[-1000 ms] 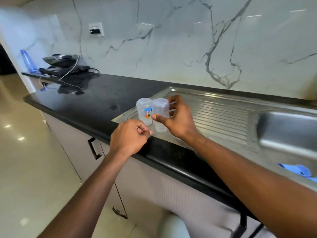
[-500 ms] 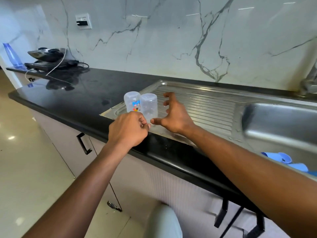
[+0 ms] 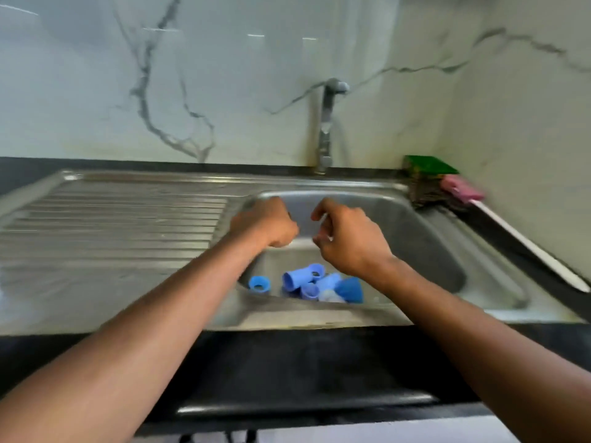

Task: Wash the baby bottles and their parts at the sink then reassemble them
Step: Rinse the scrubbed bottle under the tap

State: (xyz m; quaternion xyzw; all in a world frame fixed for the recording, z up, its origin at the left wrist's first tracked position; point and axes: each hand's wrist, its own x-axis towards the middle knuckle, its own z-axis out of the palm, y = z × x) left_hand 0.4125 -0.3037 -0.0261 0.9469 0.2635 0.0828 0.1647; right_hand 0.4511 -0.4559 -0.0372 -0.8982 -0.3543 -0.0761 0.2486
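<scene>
Fingers [image 3: 319, 219] of both hands curl loosely over the sink [image 3: 415, 225], gripping nothing. Blue bottle parts [image 3: 307, 279] lie in its near corner. A steel drainboard [image 3: 112, 219] sits in the black counter [image 3: 287, 362] below a marble wall, tap [image 3: 326, 129] and sponges [image 3: 428, 171] behind. Half a second ago the hands flanked two clear bottles on the drainboard; those are now out of view.

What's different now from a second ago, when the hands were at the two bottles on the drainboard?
Both hands left the bottles; the view swung right, so the bottles are out of frame. The left hand and right hand, both empty, now hover over the sink basin. The blue bottle parts still lie in the basin.
</scene>
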